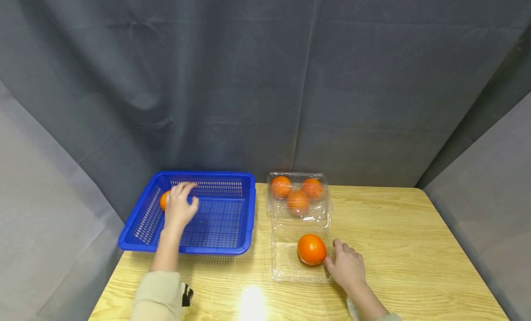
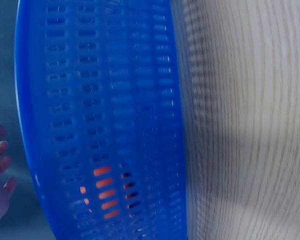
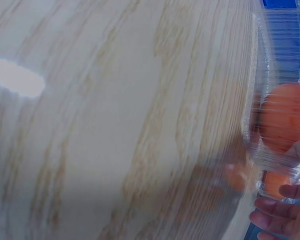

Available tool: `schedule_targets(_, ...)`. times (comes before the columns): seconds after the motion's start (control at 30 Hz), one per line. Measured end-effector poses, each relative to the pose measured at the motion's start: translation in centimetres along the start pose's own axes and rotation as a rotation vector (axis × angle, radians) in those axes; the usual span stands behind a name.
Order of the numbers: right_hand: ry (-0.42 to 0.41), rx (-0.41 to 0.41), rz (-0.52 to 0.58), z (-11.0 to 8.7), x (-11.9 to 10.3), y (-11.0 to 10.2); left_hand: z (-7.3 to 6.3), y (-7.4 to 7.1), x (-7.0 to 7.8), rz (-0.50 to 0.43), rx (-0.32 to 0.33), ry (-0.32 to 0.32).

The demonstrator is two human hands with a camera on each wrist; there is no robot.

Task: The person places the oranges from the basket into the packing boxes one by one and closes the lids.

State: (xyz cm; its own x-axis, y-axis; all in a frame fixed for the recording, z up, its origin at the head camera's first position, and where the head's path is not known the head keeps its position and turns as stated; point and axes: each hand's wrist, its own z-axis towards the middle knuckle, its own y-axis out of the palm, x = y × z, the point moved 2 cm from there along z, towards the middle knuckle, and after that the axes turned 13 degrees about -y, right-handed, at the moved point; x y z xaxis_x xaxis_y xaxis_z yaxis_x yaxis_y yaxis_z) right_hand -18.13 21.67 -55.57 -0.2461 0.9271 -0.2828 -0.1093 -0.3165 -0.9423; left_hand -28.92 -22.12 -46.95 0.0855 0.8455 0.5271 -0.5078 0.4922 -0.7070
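Note:
My left hand (image 1: 180, 208) is over the blue plastic basket (image 1: 207, 174), fingers loosely bent and thumb apart, with nothing between them. An orange (image 1: 163, 201) lies at the basket's left side, partly hidden by this hand; its colour shows through the slots in the left wrist view. To the right, a clear plastic clamshell (image 1: 284, 268) lies unfolded, with one orange (image 1: 312, 249) in its front half. My right hand (image 1: 347, 268) is at the clamshell's right edge, its thumb right beside that orange. In the right wrist view, its fingers (image 3: 277, 207) are spread near the clear plastic.
Behind the front half, three oranges (image 1: 297, 202) show through clear plastic. Basket and clamshell stand side by side on a wooden table (image 1: 398, 247). A dark grey curtain (image 1: 232, 81) hangs along the table's back edge, with lighter cloth panels (image 1: 485, 210) at the sides.

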Motion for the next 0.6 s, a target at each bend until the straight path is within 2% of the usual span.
schedule_targets(0.13, -0.001, 0.002, 0.000, 0.0, 0.0, -0.1, 0.5, -0.1, -1.1, 0.026, -0.053, -0.051)
schedule_targets(0.37, -0.006, 0.005, -0.001, 0.0, -0.1, -0.1, 1.4, 0.1, -3.4, 0.134, -0.205, -0.173)
schedule_targets(0.6, -0.011, 0.013, -0.006, 0.0, 0.0, -0.1, 1.8, 0.5, -5.3, 0.230, -0.332, -0.252)
